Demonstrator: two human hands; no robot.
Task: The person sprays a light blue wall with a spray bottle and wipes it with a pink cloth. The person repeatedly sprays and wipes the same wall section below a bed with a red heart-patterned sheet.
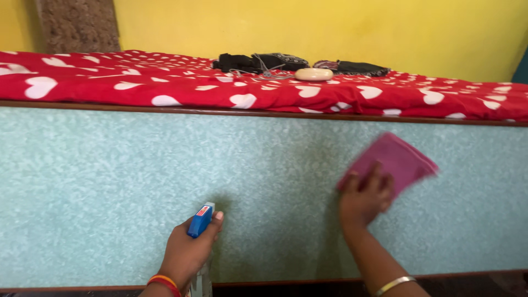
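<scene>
Spray bottle (pixel 201 242): we see it low in the middle, upright against the pale green panel, with a blue trigger head and a clear body.
Label (pixel 204 210): we see a small red and white sticker on top of the blue head.
Signs, screens: we see none.

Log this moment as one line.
left hand: holds spray bottle | right hand: presses pink cloth on green bed panel
</scene>
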